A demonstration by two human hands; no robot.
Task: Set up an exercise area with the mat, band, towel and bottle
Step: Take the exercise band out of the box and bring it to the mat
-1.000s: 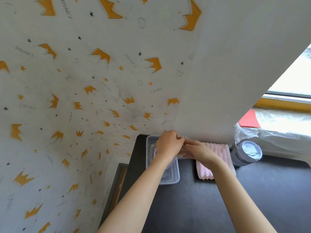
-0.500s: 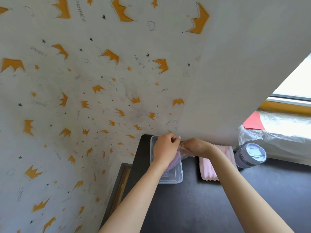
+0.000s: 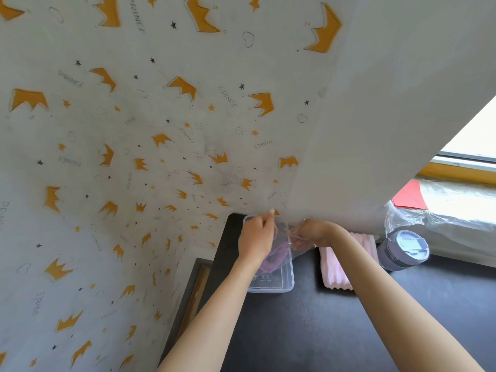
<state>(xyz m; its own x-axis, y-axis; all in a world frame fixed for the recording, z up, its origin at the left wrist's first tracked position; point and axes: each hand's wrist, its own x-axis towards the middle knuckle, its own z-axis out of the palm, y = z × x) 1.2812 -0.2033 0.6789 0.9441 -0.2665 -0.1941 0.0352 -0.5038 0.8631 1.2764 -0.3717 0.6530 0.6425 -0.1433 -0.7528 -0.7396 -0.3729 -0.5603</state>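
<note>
A purple band (image 3: 273,257) hangs inside a clear plastic bag (image 3: 288,238) over a clear plastic box (image 3: 279,280) on the black mat (image 3: 308,331). My left hand (image 3: 256,238) pinches the bag's left edge. My right hand (image 3: 312,233) pinches its right edge, and the bag is stretched between them. A folded pink towel (image 3: 335,267) lies on the mat right of the box, partly behind my right forearm. The lavender bottle (image 3: 404,249) with a grey lid stands further right.
A wall with orange crown wallpaper (image 3: 134,157) rises on the left and behind. A plain white wall (image 3: 375,130) meets it at the corner. Crumpled clear plastic (image 3: 442,210) and a red sheet (image 3: 409,198) lie at the right, below a window ledge. A framed panel (image 3: 193,296) lies left of the mat.
Both hands have lifted the bag a little above the box and drawn apart, opening the bag. The purple band now shows hanging below my left hand.
</note>
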